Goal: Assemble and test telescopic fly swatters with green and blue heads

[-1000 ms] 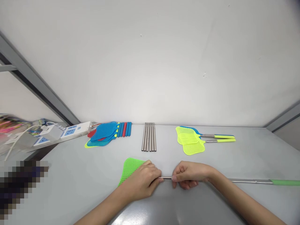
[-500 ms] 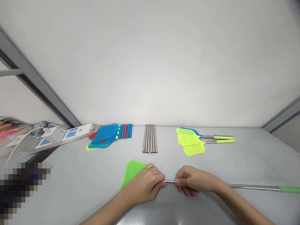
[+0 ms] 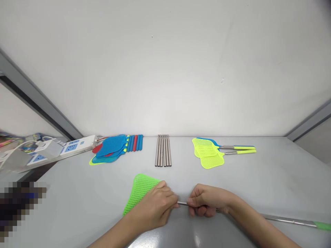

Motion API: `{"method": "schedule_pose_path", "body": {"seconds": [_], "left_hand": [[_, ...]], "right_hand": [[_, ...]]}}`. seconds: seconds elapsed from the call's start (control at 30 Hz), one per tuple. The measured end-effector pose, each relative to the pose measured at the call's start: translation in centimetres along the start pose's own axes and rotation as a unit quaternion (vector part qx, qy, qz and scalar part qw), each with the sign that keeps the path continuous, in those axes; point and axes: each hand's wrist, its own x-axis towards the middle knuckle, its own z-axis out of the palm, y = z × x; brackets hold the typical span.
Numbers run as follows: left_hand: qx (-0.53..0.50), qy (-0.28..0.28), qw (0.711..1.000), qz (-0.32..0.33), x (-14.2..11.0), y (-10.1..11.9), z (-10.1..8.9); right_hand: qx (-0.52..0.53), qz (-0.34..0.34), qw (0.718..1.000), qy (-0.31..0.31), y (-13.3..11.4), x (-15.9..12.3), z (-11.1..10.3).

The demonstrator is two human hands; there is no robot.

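- Behind everything we had a pale wall point(image 3: 160, 69).
- We worked at a grey table point(image 3: 85, 196) in front of that wall.
- Our long green swatter point(image 3: 182, 203) stretched across the front of the table, mesh head point(image 3: 139, 188) on the left, steel rod point(image 3: 287, 219) and green handle point(image 3: 322, 226) reaching the right edge of our view.
- At the far left we saw a white power strip point(image 3: 89, 142).
- Back right, we had yellow-green swatters point(image 3: 212, 162) overlapping a blue one.
- Back left lay our overlapping swatter heads point(image 3: 112, 146), mostly blue.
- Our left hand point(image 3: 157, 206) was curled over the swatter beside its head, hiding the join.
- Our right hand point(image 3: 204, 201) pinched the rod just beside it, thumb against curled fingers.
- Between the two groups of swatters we had steel tubes point(image 3: 163, 151) in a row.
- Smallest were our blue and red grips point(image 3: 134, 143), side by side next to the heads.
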Motion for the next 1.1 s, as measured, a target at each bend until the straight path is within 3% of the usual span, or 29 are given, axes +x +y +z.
{"method": "schedule_pose_path", "body": {"seconds": [0.27, 0.53, 0.9, 1.1], "left_hand": [[0.072, 0.043, 0.996, 0.042, 0.2, 0.4, 0.5], [0.016, 0.01, 1.0, 0.022, 0.5, 0.6, 0.7], [-0.017, -0.017, 1.0, 0.006, 0.6, 0.5, 0.1], [-0.035, -0.007, 0.999, -0.02, 0.7, -0.1, -0.1]], "right_hand": [[0.077, -0.006, 0.995, -0.066, 0.1, 0.4, 0.1], [-0.026, -0.026, 0.999, 0.005, 0.4, -0.2, 0.2], [-0.085, -0.058, 0.994, -0.022, 0.5, -0.5, 0.1], [-0.136, -0.069, 0.988, 0.003, 0.2, -1.4, -0.6]]}}
